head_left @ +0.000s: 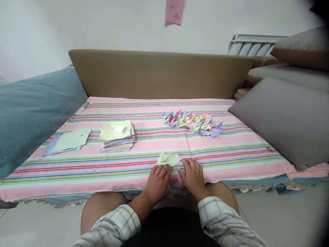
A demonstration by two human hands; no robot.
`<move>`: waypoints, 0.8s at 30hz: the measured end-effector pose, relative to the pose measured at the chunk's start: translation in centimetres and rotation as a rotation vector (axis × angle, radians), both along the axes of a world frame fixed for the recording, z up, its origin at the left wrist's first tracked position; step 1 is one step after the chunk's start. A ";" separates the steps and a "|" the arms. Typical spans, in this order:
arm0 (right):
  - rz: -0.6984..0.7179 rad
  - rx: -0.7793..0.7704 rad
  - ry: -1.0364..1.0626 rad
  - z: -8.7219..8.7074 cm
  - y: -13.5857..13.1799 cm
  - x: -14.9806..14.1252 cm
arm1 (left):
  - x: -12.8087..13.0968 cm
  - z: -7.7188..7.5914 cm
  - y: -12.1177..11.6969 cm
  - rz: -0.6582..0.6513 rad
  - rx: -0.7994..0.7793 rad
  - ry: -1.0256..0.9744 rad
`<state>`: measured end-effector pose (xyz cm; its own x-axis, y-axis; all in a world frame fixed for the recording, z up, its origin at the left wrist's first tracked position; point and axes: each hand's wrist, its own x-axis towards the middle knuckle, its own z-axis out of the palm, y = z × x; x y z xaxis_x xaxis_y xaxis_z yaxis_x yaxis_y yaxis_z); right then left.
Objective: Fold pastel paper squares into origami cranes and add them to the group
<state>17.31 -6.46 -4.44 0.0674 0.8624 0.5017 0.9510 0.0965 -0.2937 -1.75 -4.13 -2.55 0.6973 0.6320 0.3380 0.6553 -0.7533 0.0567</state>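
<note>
A pale green piece of origami paper [168, 159], partly folded, lies on the striped cloth in front of me. My left hand [158, 180] rests on its near left edge, fingers bent together and holding it down. At the paper's right corner is my right hand [193, 174], its thumb apart from the fingers and the fingertips at or touching the corner. The near edge of the paper is hidden beneath my left fingers.
Folded paper cranes [192, 122] in many colours sit in a group beyond my hands. Left of them stands a stack of square paper [118, 142] topped by a small white block [120, 129]. Loose sheets [69, 141] lie farther left. A grey cushion [285, 120] borders the right side.
</note>
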 end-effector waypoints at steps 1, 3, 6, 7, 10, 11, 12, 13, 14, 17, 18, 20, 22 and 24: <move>0.006 0.025 0.051 0.0 0.1 0.1 | 0.0 -0.1 0.0 0.001 0.003 -0.001; 0.030 0.089 0.186 0.3 0.4 0.4 | 0.0 -0.2 0.0 0.000 0.009 -0.003; 0.079 0.125 0.419 1.2 1.2 0.6 | -0.2 -0.2 0.1 -0.017 0.022 0.006; 0.099 0.096 0.502 1.6 1.5 0.6 | -0.3 -0.1 0.2 -0.028 0.029 0.013; 0.217 -0.082 0.740 2.8 2.4 0.4 | -0.7 0.5 0.6 -0.064 0.053 0.037; 0.251 -0.129 0.787 3.2 2.5 0.2 | -0.8 0.7 0.8 -0.076 0.060 0.040; 0.278 -0.165 0.817 3.5 2.6 0.1 | -0.9 0.9 1.1 -0.087 0.063 0.038; 0.299 -0.194 0.832 3.7 2.5 -0.1 | -1.0 1.2 1.3 -0.092 0.063 0.031; 0.317 -0.217 0.846 3.9 2.4 -0.2 | -1.0 1.4 1.6 -0.093 0.059 0.020; 0.324 -0.245 0.902 3.9 2.4 -0.3 | -0.7 2.1 2.3 -0.065 0.033 0.002; 0.299 -0.231 0.908 3.7 2.6 -0.1 | -0.4 2.2 2.5 -0.048 0.028 0.005; 0.238 -0.182 0.843 3.4 3.4 0.2 | 0.2 2.4 2.9 -0.009 0.036 0.007; 0.236 -0.152 0.676 3.1 4.5 0.6 | 0.5 2.5 3.2 0.016 0.057 0.000; 0.306 -0.152 0.547 3.0 5.5 0.8 | 0.5 2.6 3.6 0.008 0.078 -0.009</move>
